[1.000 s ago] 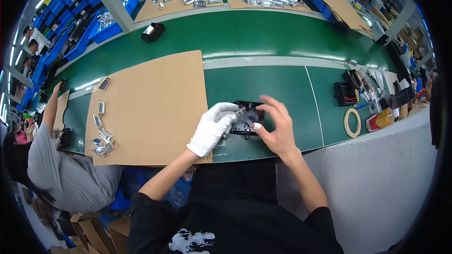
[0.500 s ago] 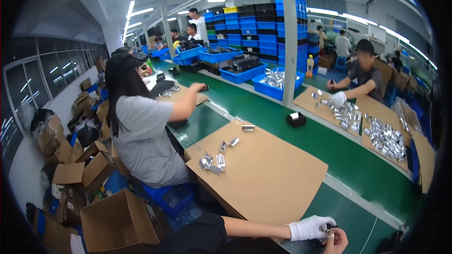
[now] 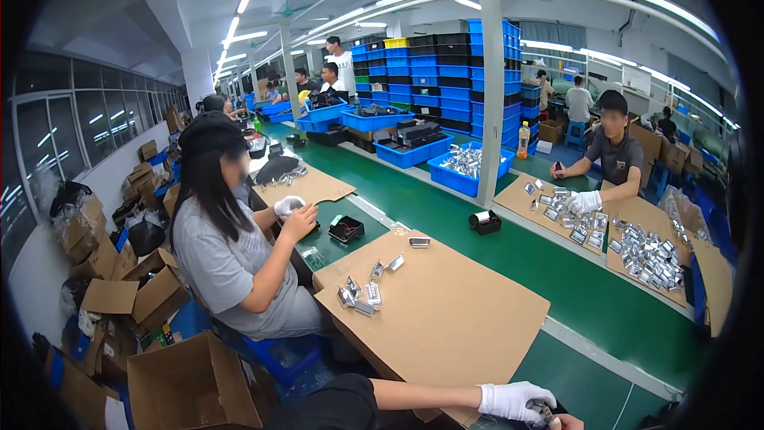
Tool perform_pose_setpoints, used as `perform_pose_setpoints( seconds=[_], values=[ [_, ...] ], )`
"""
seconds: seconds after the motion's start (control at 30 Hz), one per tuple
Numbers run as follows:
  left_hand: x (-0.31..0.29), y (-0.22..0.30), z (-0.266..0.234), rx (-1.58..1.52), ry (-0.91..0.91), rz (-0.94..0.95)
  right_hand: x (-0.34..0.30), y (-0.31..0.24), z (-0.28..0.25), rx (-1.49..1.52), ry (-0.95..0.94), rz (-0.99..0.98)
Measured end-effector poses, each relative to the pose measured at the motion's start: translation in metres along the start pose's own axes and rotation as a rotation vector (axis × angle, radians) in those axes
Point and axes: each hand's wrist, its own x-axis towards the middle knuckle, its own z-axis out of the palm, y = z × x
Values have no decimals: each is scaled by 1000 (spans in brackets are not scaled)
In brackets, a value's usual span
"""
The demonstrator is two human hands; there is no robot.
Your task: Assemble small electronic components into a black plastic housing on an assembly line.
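a small metal part (image 3: 544,412) sits at the lower edge of the view, at the fingertips of the gloved left hand (image 3: 516,401). that hand's fingers are bent nearly closed, and it seems to have hold of the part. the part lies to the right of the gloved palm, between it and the bare right hand (image 3: 567,422), which is just beside it. the left hand is the nearer, touching it; whether the right touches it too i cannot tell, nor how far that hand is open, as the edge cuts it off. the part's long axis is too hidden to read.

under and around the hands is the green bench (image 3: 545,360). left of them, a cardboard sheet (image 3: 454,314) bears a cluster of metal brackets (image 3: 360,296) near its left edge, well apart from both hands. beyond, a black device (image 3: 485,223) stands on the green belt (image 3: 430,209). across it, a co-worker's gloved hand (image 3: 585,202) is over loose metal pieces (image 3: 649,259).
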Motion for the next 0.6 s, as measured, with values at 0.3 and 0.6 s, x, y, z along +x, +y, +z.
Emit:
perform_pose_setpoints(
  seconds=[0.3,0.6],
  values=[
    [-13,41,-41,146,-159,47,4,0,12,212,-184,-127],
    [-24,36,-34,312,-10,306,5,40,18,561,-319,-345]
  ],
)
